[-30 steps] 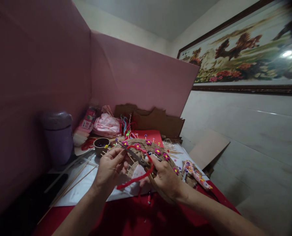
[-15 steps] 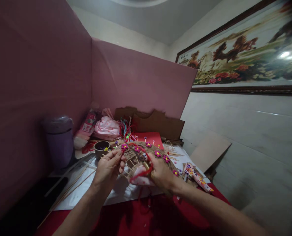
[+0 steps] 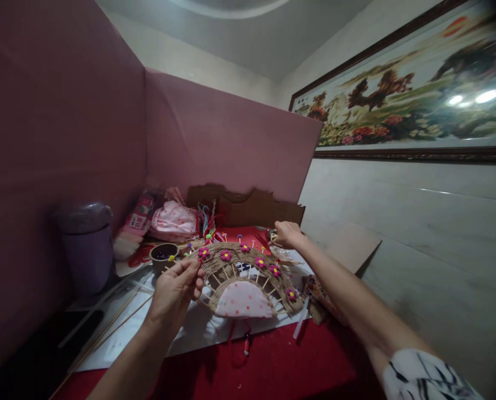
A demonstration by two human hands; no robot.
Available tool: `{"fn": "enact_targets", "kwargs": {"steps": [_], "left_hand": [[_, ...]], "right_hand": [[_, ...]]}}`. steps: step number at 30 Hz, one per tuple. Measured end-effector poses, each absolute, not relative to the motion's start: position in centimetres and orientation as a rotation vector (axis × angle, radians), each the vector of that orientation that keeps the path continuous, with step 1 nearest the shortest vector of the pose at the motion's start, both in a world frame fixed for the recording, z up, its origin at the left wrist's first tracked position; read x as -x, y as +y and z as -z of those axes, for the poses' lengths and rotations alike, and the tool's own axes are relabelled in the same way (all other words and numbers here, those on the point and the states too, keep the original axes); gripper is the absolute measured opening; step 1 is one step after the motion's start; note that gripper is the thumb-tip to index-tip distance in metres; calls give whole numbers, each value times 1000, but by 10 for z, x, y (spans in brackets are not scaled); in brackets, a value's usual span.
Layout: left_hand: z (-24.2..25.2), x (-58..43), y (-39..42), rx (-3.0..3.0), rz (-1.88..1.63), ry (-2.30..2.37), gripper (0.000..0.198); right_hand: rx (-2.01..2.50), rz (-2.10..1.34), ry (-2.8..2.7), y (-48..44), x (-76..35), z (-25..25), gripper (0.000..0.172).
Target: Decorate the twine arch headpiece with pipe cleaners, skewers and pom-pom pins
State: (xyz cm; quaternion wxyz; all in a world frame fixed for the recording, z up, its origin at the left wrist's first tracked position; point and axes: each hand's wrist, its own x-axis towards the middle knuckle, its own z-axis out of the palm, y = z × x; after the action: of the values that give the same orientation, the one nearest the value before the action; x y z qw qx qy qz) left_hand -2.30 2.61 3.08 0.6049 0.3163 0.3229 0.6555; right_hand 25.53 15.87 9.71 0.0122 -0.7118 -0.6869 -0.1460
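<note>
My left hand point(image 3: 180, 283) is closed in a pinch at the left end of a woven half-round fan-shaped piece point(image 3: 248, 253). A small red bit shows at its fingertips; its kind is unclear. Brown twine wraps the piece's thin sticks, and magenta flowers with yellow centres point(image 3: 226, 255) dot its arc. Its lower middle is a pale half-circle of spotted fabric point(image 3: 243, 300). A red cord with a bead point(image 3: 247, 344) hangs below. My right hand point(image 3: 288, 234) is stretched to the back right, fingers curled, beside a small dark and tan item I cannot make out.
A dark-filled cup point(image 3: 164, 256) stands behind my left hand, with a purple lidded container point(image 3: 89, 261) farther left. Pink spotted cloth point(image 3: 175, 220), coloured yarn point(image 3: 207, 216) and torn cardboard point(image 3: 252, 206) line the back. Thin sticks point(image 3: 127, 316) lie left; a clear glue stick point(image 3: 301, 319) lies right.
My right hand has moved from the woven piece to the back right, uncovering the spotted half-circle. The red fuzzy strand no longer loops across the piece. My left hand keeps its pinch.
</note>
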Motion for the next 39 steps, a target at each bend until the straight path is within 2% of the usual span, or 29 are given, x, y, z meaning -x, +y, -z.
{"fn": "enact_targets", "kwargs": {"steps": [4,8,12,16,19,21,23,25,30,39], "left_hand": [[-32,21,25,-734,-1492,759,22],[-31,20,26,-710,-1460,777,22],[-30,19,25,-757,-1430,746,26],[-29,16,21,-852,-1393,730,31],[-28,15,21,-890,-1393,721,33],[-27,14,21,-894,-1391,711,33],[-27,13,21,-892,-1389,694,32],[-27,13,20,-885,-1383,681,31],[-28,12,18,-899,-1354,654,32],[-30,14,16,-945,-1313,631,28]], "right_hand": [[2206,272,-2226,164,-261,-64,32],[2106,112,-2268,166,-263,-43,31],[2088,37,-2174,168,-268,-47,30],[1959,110,-2028,155,-254,-69,20],[1728,153,-2002,119,-221,-76,26],[1535,133,-2036,83,-195,-71,23],[1078,31,-2069,46,-171,-60,18],[877,14,-2034,17,-153,-49,21],[815,-76,-2022,0,-137,-31,36],[762,15,-2041,5,-134,-29,37]]}}
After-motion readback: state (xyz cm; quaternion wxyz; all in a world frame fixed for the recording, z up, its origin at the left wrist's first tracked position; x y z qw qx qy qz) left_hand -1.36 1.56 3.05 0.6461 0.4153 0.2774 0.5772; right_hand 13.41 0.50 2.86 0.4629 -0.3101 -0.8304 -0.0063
